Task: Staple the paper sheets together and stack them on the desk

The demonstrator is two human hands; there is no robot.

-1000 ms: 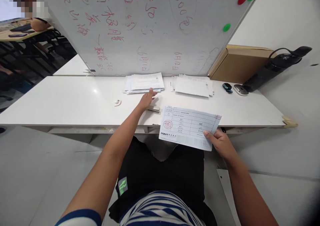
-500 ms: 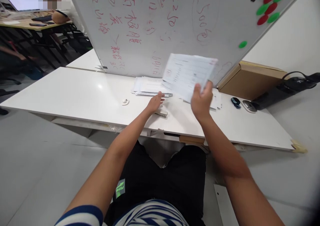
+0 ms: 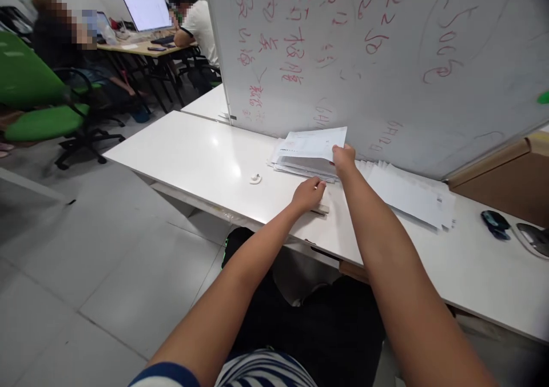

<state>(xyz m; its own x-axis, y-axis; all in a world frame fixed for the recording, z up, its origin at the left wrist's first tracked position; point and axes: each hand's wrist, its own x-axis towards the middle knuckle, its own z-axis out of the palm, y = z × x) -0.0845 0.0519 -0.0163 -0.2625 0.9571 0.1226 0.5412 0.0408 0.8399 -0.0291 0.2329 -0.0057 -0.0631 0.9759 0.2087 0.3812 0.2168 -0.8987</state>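
Note:
My right hand (image 3: 344, 159) pinches the right edge of a white printed sheet of paper (image 3: 316, 140). That sheet slopes over a stack of papers (image 3: 295, 168) lying against the whiteboard's foot, its near edge raised. In front of the stack, my left hand (image 3: 309, 194) is closed with curled fingers; whether anything is in them I cannot make out. Just under this hand lies a pale stapler (image 3: 320, 210), partly covered by it. A second, fanned-out pile of papers (image 3: 405, 195) rests to the right of my right forearm.
The whiteboard (image 3: 266, 107) with red writing stands along the back of the white desk (image 3: 180, 152). A small white curved object (image 3: 255, 179) sits left of my hands. At right are a dark small object (image 3: 495, 224), a mouse (image 3: 534, 238) and a cardboard box (image 3: 501, 181). Two people sit beyond.
My right hand, with paper in it both times, is now lower and over the left stack. My left hand's fingers have gone from spread to curled. The view has swung left.

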